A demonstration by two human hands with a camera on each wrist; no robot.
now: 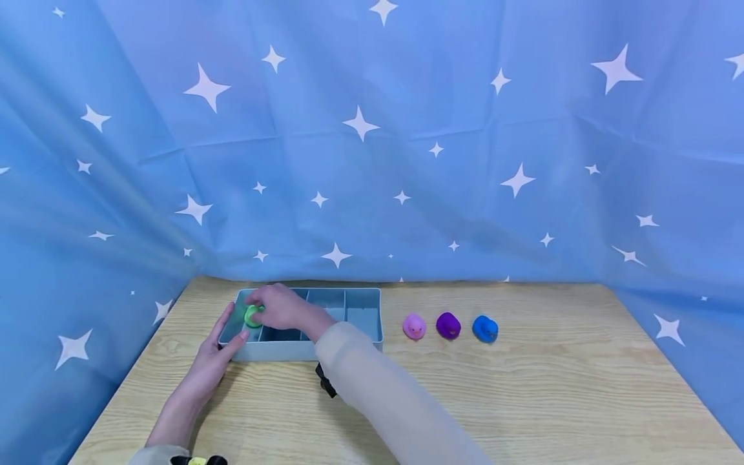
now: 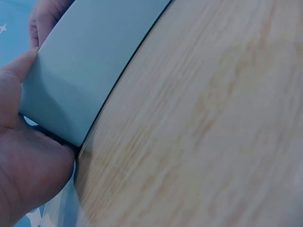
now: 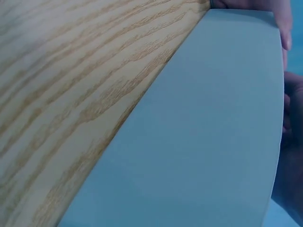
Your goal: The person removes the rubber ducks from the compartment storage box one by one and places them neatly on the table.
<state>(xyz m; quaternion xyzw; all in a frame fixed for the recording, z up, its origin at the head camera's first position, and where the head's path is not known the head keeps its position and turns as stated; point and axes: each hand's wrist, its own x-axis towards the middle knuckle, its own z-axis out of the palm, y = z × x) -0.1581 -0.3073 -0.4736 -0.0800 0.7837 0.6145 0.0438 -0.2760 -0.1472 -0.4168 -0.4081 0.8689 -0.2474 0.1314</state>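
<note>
A light blue-grey divided box [image 1: 279,351] stands on the table at the left. My left hand [image 1: 209,356] holds its left end, fingers along the outer side wall and thumb at the front rim. The left wrist view shows the thumb of that hand [image 2: 28,156] against the box's front wall [image 2: 90,61]. My right hand [image 1: 283,307] reaches over the box and pinches a green rubber duck [image 1: 251,316] in the leftmost compartment; the fingers partly hide the duck. In the right wrist view, the box wall [image 3: 199,118] covers much of the right hand [image 3: 294,127].
To the right of the box, a pink duck [image 1: 414,327], a purple duck [image 1: 448,325] and a blue duck [image 1: 485,329] sit in a row on the wooden table [image 1: 552,387]. A blue star-patterned cloth [image 1: 453,213] hangs behind and at the sides.
</note>
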